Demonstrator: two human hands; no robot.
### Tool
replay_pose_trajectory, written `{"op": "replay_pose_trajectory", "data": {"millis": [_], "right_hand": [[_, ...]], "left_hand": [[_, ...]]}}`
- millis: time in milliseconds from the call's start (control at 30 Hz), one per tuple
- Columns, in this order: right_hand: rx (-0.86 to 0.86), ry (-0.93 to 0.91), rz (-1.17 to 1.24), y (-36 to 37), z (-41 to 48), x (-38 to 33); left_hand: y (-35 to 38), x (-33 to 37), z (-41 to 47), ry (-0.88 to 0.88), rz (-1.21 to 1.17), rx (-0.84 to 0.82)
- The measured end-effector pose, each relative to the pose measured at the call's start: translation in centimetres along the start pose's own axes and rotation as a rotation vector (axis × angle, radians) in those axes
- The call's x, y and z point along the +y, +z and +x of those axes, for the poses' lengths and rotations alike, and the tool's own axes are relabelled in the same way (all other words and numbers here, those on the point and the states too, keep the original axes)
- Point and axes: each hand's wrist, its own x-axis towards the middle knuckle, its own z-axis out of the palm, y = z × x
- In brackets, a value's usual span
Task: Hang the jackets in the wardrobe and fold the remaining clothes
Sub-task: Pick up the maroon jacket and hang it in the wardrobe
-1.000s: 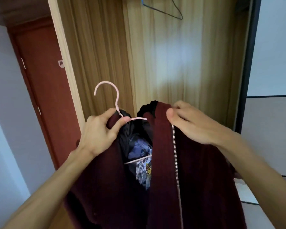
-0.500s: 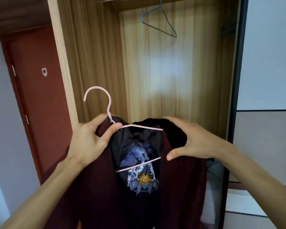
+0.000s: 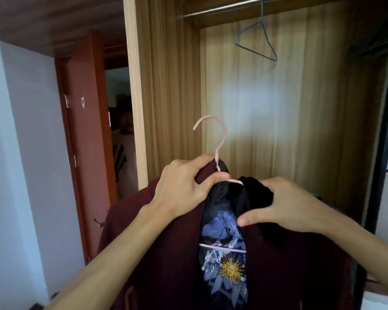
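1. Left hand (image 3: pixel 182 186) grips the pink hanger (image 3: pixel 221 139) at the base of its hook. Its fingers (image 3: pixel 197 163) and thumb pinch the hanger neck and the shoulder of the maroon jacket (image 3: pixel 157 253) together, probably so the cloth can't slide off.
2. Right hand (image 3: pixel 285 206): fingers curled round the black collar (image 3: pixel 258 193) at the jacket's other shoulder, thumb underneath. Looks like it is seating that side on the hanger arm.
3. The jacket is on the hanger, held up in front of the open wardrobe (image 3: pixel 166 86), not yet hung. Its open front shows a sun print (image 3: pixel 231 269); lining or a separate garment, cannot tell.
4. The hook stands upright and free above the left hand, presumably kept clear for hanging.
5. The rail (image 3: pixel 222 7) runs across the wardrobe top, well above the hook. A bare blue wire hanger (image 3: pixel 255 41) hangs on it toward the right; the rail to its left is free.
6. Judgement: dressing the hanger is nearly done; next is lifting the hook onto the rail. Risk: the right shoulder slips off once released.
7. A reddish door (image 3: pixel 85 130) stands ajar at left.
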Motion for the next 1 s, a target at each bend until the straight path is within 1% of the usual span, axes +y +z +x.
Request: {"op": "replay_pose_trajectory", "data": {"millis": [67,167,300,367,433,467,500,567,600,667,733,833,933,1000], "right_hand": [[0.009,0.058,0.043,-0.7,-0.1,-1.2],[0.033,0.187,0.194,-2.7,-0.6,-3.0],[0.054,0.285,0.348,-6.7,-1.6,-6.0],[0.097,0.282,0.382,-8.7,-2.1,-7.9],[0.147,0.241,0.345,-10.5,-1.6,-9.2],[0.183,0.233,0.317,-11.1,-1.2,-9.7],[0.218,0.216,0.339,-11.5,-0.7,-10.2],[0.245,0.145,0.541,-12.1,0.8,-10.8],[0.252,0.116,0.592,-12.2,1.5,-11.1],[0.254,0.090,0.504,-13.1,3.8,-11.2],[0.329,0.081,0.406,-13.7,6.5,-11.3],[0.440,0.058,0.245,-13.3,11.0,-12.5],[0.619,0.151,0.097,-12.7,15.0,-12.7],[0.638,0.154,0.121,-12.3,17.8,-11.9]], "left_hand": [[0.1,0.3,1.1,0.062,-0.004,-0.002],[0.3,-0.1,3.6,0.096,-0.055,-0.003],[0.6,0.7,8.5,0.135,-0.203,0.018],[0.6,1.6,11.0,0.154,-0.301,0.043],[0.6,2.5,13.5,0.194,-0.388,0.068],[0.5,3.0,14.7,0.213,-0.410,0.087],[0.4,3.3,15.8,0.225,-0.422,0.102],[0.6,3.2,18.2,0.207,-0.432,0.104],[0.7,3.0,19.3,0.190,-0.440,0.095],[0.9,2.4,21.1,0.179,-0.478,0.085],[1.1,1.6,22.8,0.153,-0.510,0.075],[1.6,-0.6,25.1,-0.001,-0.589,0.034],[1.8,-3.1,26.9,-0.124,-0.742,0.009],[2.1,-5.1,28.4,-0.214,-0.753,-0.022]]}}
